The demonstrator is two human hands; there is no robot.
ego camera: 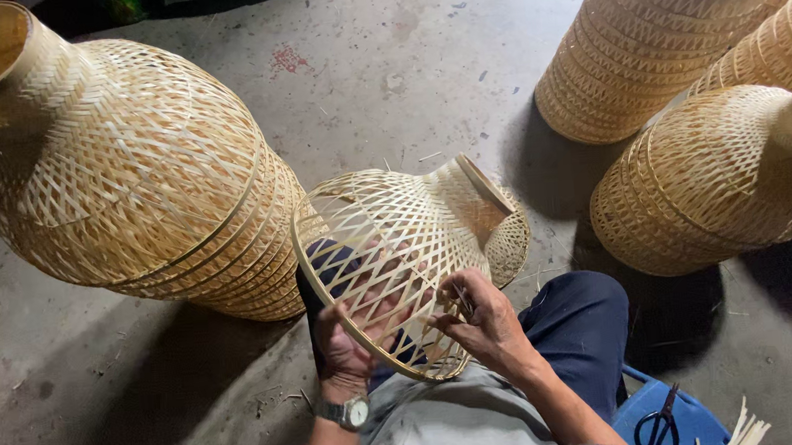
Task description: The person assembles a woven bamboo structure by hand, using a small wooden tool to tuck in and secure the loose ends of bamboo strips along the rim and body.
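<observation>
2 hands work on a woven bamboo shade [397, 241] lying across the person's lap. Left hand [347, 341] grips its round rim from below; right hand [479, 324] pinches loose strips at the rim. Black scissors [659, 428] lie on a blue stool [703, 420] beside finished stacks [128, 168].

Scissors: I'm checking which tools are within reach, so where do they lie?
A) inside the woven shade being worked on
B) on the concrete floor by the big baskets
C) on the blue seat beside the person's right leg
C: the scissors lie on the blue seat, beside the right leg.
</observation>
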